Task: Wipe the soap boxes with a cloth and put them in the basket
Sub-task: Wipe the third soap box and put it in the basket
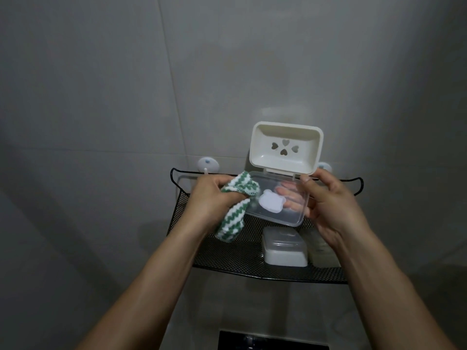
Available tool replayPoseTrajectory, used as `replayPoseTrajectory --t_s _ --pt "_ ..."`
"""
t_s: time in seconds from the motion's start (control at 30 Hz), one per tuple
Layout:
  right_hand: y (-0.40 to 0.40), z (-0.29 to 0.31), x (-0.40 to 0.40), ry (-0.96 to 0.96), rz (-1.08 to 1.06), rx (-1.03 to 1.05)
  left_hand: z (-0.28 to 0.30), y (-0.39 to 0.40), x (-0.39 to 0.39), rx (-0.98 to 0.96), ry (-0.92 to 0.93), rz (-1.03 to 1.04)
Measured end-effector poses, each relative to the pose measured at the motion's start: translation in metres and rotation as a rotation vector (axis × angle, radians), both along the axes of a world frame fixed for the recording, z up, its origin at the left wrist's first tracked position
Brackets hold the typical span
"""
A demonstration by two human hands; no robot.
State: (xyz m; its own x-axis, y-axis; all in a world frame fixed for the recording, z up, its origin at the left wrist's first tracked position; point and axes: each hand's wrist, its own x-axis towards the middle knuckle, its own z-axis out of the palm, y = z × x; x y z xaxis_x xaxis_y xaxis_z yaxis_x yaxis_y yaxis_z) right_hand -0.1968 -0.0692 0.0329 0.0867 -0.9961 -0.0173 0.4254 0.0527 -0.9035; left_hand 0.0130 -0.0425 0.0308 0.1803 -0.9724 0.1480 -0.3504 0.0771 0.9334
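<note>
My right hand (331,205) holds an opened soap box above the basket. Its cream tray half (285,150), pierced with heart-shaped holes, stands upright, and its clear lid (267,203) with a white bear-shaped patch lies open toward me. My fingers show through the clear lid from underneath. My left hand (212,198) grips a green-and-white zigzag cloth (235,210) against the lid's left edge. Below, a black mesh basket (227,253) hangs on the wall. A closed soap box (284,248) lies inside it, and another box (323,251) shows partly behind my right wrist.
Grey wall tiles fill the background. Two white suction hooks (207,164) carry the basket's wire rim, the right one mostly hidden by my hand. A dark fixture (273,341) shows at the bottom edge.
</note>
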Motion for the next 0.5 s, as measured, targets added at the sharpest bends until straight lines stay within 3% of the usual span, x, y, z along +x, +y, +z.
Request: replayPoseTrajectory --t_s 0.07,0.17,0.33,0.5 --pt "0.0 0.001 -0.001 -0.027 -0.03 0.002 -0.003 0.001 -0.003 -0.011 -0.082 0.032" --pt "0.0 0.002 0.001 -0.054 -0.063 -0.006 -0.007 0.005 -0.006 0.037 -0.009 0.057" --pt "0.001 0.0 0.007 -0.07 -0.11 -0.039 -0.011 0.012 -0.02 0.203 0.591 0.101" --pt "0.003 -0.002 0.008 -0.064 -0.131 -0.074 -0.019 0.014 -0.027 0.283 0.77 0.085"
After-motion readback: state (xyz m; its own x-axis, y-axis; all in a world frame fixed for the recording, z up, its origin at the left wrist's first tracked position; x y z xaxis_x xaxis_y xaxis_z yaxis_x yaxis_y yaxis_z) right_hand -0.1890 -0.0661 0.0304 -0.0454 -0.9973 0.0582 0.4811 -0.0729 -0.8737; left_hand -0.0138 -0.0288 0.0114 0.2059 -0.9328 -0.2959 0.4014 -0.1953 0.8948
